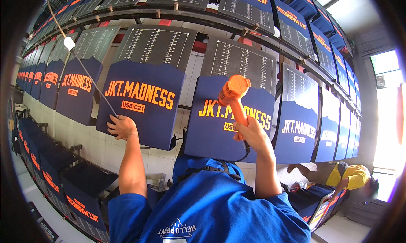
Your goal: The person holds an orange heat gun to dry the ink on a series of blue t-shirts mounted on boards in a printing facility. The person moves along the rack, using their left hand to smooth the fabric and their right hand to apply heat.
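From the head camera, the orange dryer (pixel 237 87) is right in the thick of it, up over a navy shirt (pixel 207 137) whose front carries big yellow-orange capitals and a small boxed label beneath, both partly covered. That shirt lies over a dark board (pixel 241 59), its bare end beyond the dryer showing rows of white tick marks.

And here's the right hand (pixel 252 133), fingers wrapped firmly around the dryer's handle, forearm angling up from below, a dark lead (pixel 246 151) trailing beneath. Dark marking runs around the dryer's barrel, too small to make out.

Over to the left hand (pixel 123 126), well left of the dryer and a little lower: arm stretched forward, fingers bent at the near side of a second navy shirt (pixel 163 133), this one lettered in orange with its own boxed label. A thin cord (pixel 91 76), bearing a white tag (pixel 69 43), slants down to those fingertips; gripped or merely touched, I can't tell.

Just right of the dryer, a third shirt (pixel 289 152) shows much paler lettering in the glare. Far right and lower than the dryer, another person (pixel 353 177) in a yellow top bends over.
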Action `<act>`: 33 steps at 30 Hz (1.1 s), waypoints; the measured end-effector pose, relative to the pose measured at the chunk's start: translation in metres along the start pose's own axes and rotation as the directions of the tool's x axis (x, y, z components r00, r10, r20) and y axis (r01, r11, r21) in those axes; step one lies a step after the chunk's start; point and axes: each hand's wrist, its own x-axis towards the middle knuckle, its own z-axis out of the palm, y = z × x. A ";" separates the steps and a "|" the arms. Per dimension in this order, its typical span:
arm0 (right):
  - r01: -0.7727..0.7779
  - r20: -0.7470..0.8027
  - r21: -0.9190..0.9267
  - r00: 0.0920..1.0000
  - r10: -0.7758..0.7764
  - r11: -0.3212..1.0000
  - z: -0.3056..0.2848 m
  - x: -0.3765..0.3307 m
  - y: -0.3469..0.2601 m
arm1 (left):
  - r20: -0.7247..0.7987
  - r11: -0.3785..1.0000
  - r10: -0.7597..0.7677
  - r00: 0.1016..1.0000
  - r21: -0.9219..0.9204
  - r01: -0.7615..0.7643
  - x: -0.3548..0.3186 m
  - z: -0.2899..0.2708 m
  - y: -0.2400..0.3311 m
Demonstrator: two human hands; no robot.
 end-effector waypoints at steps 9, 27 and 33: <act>-0.072 0.087 -0.067 0.993 0.078 0.995 -0.006 -0.025 -0.003 | -0.003 1.000 0.006 1.000 0.014 -0.006 0.001 0.000 0.000; -0.044 0.138 0.021 0.990 0.041 0.999 0.001 -0.035 0.010 | -0.015 1.000 0.021 1.000 0.016 -0.021 -0.001 0.000 0.000; -0.030 0.170 -0.106 0.984 0.048 0.994 0.007 -0.023 -0.002 | 0.007 1.000 0.011 1.000 -0.002 -0.011 0.001 -0.002 0.001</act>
